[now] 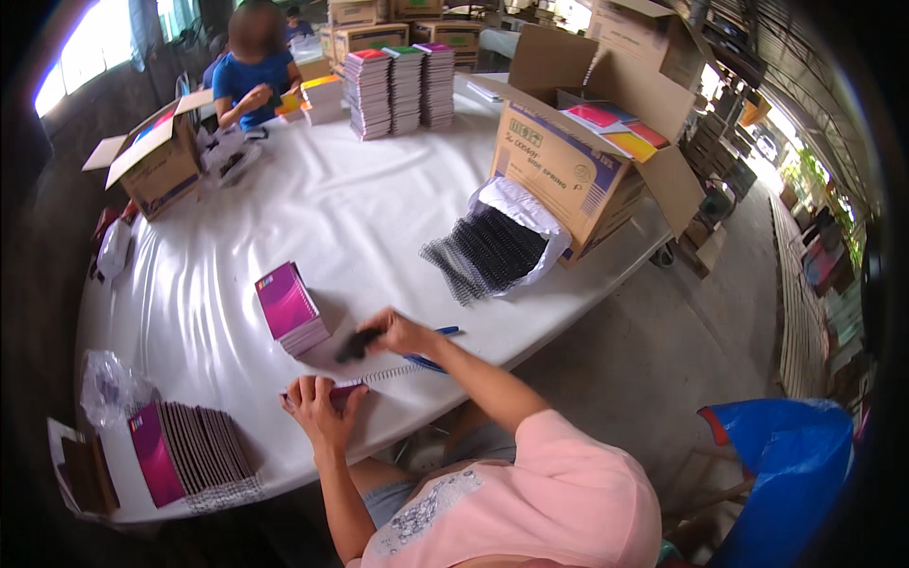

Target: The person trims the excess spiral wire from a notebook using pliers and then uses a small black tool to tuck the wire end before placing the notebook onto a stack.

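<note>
The person's left hand [319,405] is spread, fingers and thumb bent over a small purple notebook [345,395] and pressing it to the tabletop [369,218]. A wire coil [396,371] runs from the notebook's edge, to the right of that hand and below the right hand [401,333]. The right hand is curled closed around a dark object [356,346], too blurred to identify. A blue-handled tool [437,363] lies partly under the right forearm. A purple-covered stack [292,308] stands just beyond the left hand; bound notebooks [194,445] stand to its left. Black coils [483,248] lie beyond the right hand.
</note>
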Demonstrator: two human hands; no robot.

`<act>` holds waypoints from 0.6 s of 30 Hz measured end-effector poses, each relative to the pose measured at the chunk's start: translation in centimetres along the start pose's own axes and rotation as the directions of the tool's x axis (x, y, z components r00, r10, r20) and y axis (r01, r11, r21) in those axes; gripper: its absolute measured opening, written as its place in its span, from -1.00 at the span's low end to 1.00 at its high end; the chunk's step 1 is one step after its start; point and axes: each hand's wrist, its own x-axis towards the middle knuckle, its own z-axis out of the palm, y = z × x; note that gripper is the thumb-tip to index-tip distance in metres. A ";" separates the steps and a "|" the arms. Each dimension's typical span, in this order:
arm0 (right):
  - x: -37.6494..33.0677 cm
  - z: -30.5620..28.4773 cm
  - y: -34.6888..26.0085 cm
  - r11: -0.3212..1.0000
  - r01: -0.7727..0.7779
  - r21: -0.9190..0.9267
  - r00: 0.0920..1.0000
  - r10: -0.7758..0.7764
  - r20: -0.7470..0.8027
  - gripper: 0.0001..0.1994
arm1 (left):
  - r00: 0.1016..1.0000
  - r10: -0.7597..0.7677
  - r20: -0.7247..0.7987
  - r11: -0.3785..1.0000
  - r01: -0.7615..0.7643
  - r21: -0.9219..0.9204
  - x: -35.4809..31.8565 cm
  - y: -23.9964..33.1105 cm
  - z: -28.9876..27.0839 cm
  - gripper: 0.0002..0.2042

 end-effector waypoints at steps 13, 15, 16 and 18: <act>-0.6 2.5 -3.9 0.967 -0.044 -0.250 0.988 0.079 0.131 -0.66 | 1.000 0.016 0.000 0.997 -0.016 -0.075 0.1 -1.2 0.7 -0.64; -0.6 3.2 -4.1 0.959 0.158 -0.235 0.959 -0.092 0.268 -0.65 | 0.995 -0.032 0.097 0.997 0.039 -0.067 0.0 -1.8 0.8 -0.65; -0.5 2.9 -4.1 0.961 0.155 -0.227 0.960 -0.092 0.266 -0.65 | 0.994 -0.034 0.104 0.997 0.040 -0.062 0.0 -1.7 0.7 -0.65; 0.3 1.6 -4.5 0.771 -0.136 -0.622 0.989 0.138 -0.045 -0.60 | 1.000 -0.002 -0.020 0.995 0.000 -0.099 0.4 -1.3 0.3 -0.57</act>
